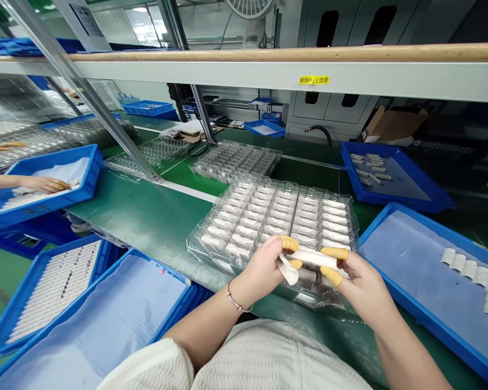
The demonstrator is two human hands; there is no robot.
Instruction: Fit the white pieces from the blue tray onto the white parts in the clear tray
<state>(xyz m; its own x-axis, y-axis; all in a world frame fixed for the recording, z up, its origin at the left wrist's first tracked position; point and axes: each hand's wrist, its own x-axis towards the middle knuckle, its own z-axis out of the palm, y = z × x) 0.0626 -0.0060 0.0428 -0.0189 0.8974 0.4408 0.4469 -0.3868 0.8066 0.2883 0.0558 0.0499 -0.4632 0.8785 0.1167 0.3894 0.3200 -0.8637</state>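
Both hands are over the front of a clear plastic blister tray (211, 260) filled with rows of white parts (244, 230). Yellow finger covers sit on the thumb and finger of each. Between them a slim white part (315, 258) is held level, my right hand (360, 279) pinching its right end and my left hand (268, 265) its left end. A second white piece, with a rounded end (288, 271), sticks out downward from my left hand. Several pockets under the hands are partly hidden.
Blue bins stand to the right, one with white caps (469, 269), another (394, 179) with small white pieces. At left are a cloth-lined bin (101, 319) and a bin of white parts (57, 287). A co-worker's hand (49, 184) reaches into a bin. A shelf beam (244, 73) crosses above.
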